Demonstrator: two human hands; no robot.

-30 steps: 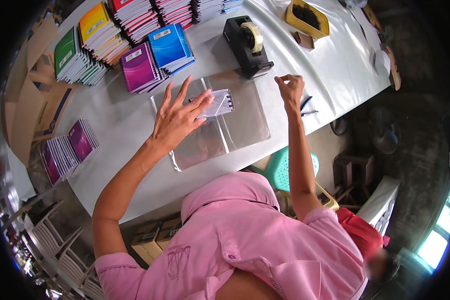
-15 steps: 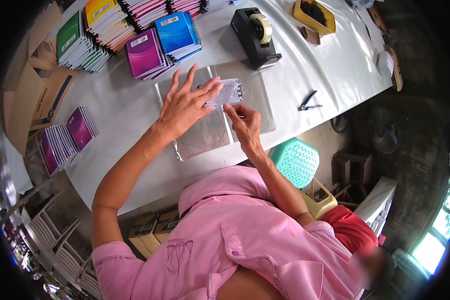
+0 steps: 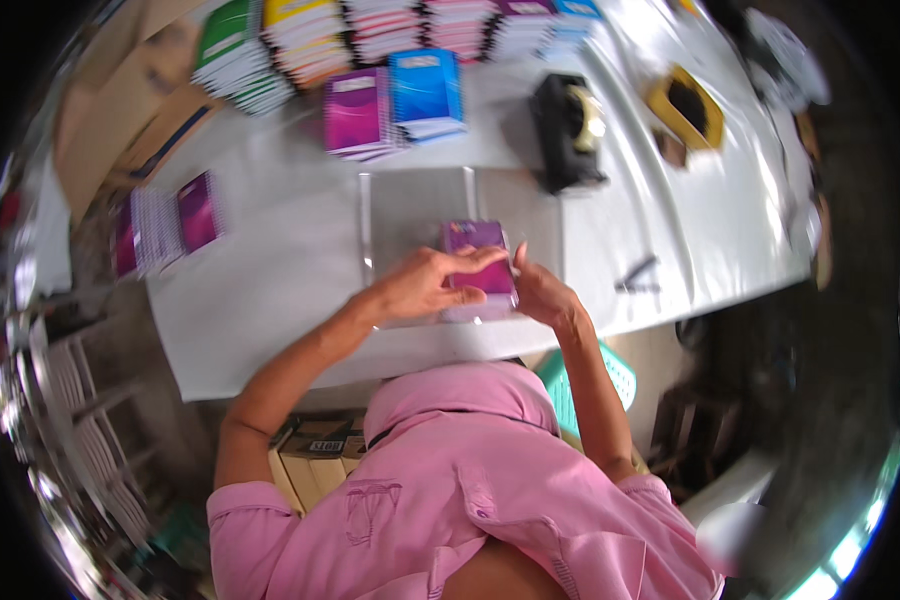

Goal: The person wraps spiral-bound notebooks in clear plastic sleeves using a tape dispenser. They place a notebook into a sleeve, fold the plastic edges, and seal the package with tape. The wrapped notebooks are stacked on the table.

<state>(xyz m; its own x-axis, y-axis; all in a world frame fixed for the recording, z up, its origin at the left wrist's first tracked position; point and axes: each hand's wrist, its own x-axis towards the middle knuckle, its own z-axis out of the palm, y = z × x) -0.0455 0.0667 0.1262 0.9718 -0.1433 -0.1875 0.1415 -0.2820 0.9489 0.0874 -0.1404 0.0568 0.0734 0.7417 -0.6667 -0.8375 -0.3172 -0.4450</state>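
Observation:
A small purple notebook point(image 3: 478, 278) lies cover up over clear plastic sheets point(image 3: 410, 200) on the white table, close to its front edge. My left hand point(image 3: 425, 283) reaches across it from the left, its fingers stretched over the cover and the thumb apart below them. At the notebook's right edge is my right hand point(image 3: 548, 295), thumb pointing up and the other fingers partly hidden. Clear film shows below the notebook's near end. Motion blurs the picture, so the exact contact of the right fingers is unclear.
Several stacks of spiral notebooks line the back, with a purple stack point(image 3: 357, 115) and a blue one point(image 3: 426, 92) in front. A black tape dispenser point(image 3: 567, 135), yellow container point(image 3: 705, 95) and cutting pliers point(image 3: 638, 275) lie rightward. More purple notebooks point(image 3: 198, 212) and cardboard point(image 3: 120, 110) are left.
The notebook has been turned: its pale side showed before, and its purple cover shows now. Both hands have come nearer to me with it. The whole view has shifted.

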